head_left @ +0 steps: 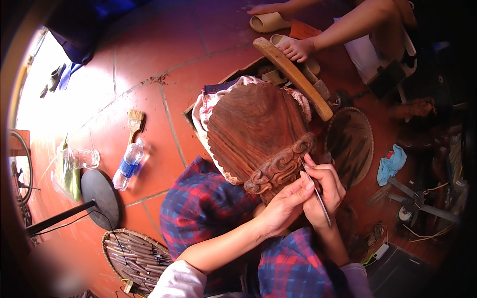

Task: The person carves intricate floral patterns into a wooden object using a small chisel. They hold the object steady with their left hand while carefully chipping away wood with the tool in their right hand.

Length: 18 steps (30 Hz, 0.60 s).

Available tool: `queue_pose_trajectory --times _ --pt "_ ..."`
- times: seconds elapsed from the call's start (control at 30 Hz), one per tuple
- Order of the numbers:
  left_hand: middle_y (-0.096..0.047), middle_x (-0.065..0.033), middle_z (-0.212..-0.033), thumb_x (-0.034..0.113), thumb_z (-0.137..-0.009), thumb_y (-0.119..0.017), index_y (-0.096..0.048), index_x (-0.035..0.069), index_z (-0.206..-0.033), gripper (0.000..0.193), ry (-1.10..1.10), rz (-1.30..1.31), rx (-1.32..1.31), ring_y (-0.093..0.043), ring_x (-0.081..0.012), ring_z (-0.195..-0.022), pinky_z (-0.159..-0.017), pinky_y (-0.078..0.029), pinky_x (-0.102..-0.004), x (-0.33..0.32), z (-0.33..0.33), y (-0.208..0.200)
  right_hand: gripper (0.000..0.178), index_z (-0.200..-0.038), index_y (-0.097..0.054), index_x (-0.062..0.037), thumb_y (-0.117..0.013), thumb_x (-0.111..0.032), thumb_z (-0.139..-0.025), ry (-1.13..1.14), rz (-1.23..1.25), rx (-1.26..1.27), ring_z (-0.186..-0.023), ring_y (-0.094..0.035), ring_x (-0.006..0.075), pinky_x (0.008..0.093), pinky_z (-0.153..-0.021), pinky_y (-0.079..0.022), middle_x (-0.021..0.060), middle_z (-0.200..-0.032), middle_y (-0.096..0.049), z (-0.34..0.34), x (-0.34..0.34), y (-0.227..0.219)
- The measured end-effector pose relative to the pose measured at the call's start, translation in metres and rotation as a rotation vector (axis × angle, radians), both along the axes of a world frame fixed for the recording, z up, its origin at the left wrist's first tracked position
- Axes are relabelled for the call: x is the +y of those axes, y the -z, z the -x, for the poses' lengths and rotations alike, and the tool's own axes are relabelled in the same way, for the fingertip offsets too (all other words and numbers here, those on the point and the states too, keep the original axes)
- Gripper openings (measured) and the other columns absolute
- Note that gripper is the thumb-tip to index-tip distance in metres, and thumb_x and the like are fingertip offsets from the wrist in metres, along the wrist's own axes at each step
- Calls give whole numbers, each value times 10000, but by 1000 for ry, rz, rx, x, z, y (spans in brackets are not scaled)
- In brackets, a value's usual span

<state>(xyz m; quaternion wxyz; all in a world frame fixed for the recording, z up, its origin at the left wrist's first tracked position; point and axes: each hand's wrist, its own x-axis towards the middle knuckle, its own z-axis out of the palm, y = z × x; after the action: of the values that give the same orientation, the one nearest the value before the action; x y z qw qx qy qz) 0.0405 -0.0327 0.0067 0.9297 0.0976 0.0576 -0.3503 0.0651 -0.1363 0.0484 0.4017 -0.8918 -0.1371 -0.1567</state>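
A dark reddish-brown wooden panel (256, 126) with a scalloped edge lies over a light cloth (199, 111) in front of me. Scrolled relief carving (278, 166) runs along its near edge. My right hand (325, 191) is closed around a slim metal carving tool (322, 203), whose upper end meets the right part of the carving. From the left, my left hand (288, 201) reaches across with thumb and fingers pinched together at the tool's shaft, close to the panel's near edge. Contact between the tool's tip and the wood is too small to make out.
A wooden bar (295, 77) lies beyond the panel, near another person's bare foot (296, 49). Round woven trays, one (350, 146) at right and one (136, 253) full of handled tools at lower left, flank me. A brush (135, 121) and water bottle (129, 166) lie left.
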Motion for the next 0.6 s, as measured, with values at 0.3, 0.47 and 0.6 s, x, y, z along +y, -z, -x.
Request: queue_pose_trajectory --times 0.3,0.47,0.6 --pt "-490 -85 -1343 214 -1017 -489 -475 28 -1269 314 -3 -170 -256 -457 -147 -1258 -1055 -357 -304 -5 21 2 131 -995 -648 52 -603 32 -874 63 -371 154 -899 -699 250 313 -759 -563 143 -892 -640 12 -24 -14" --pt "-529 -249 -1312 26 -838 -675 -541 -14 -1165 356 -407 -914 -1244 -579 -339 -1178 -937 -510 -385 -16 31 7 157 -1073 -516 58 -520 -53 -963 164 -760 319 -929 -680 307 381 -848 -572 175 -1036 -593 28 -38 15" --pt "-681 -196 -1071 -14 -740 -744 -630 13 -960 249 -586 -1174 -1452 -687 -290 -995 -835 -566 -362 -3 30 9 154 -1066 -508 35 -542 -73 -962 239 -915 249 -900 -684 255 319 -769 -565 168 -1046 -597 33 -30 30"
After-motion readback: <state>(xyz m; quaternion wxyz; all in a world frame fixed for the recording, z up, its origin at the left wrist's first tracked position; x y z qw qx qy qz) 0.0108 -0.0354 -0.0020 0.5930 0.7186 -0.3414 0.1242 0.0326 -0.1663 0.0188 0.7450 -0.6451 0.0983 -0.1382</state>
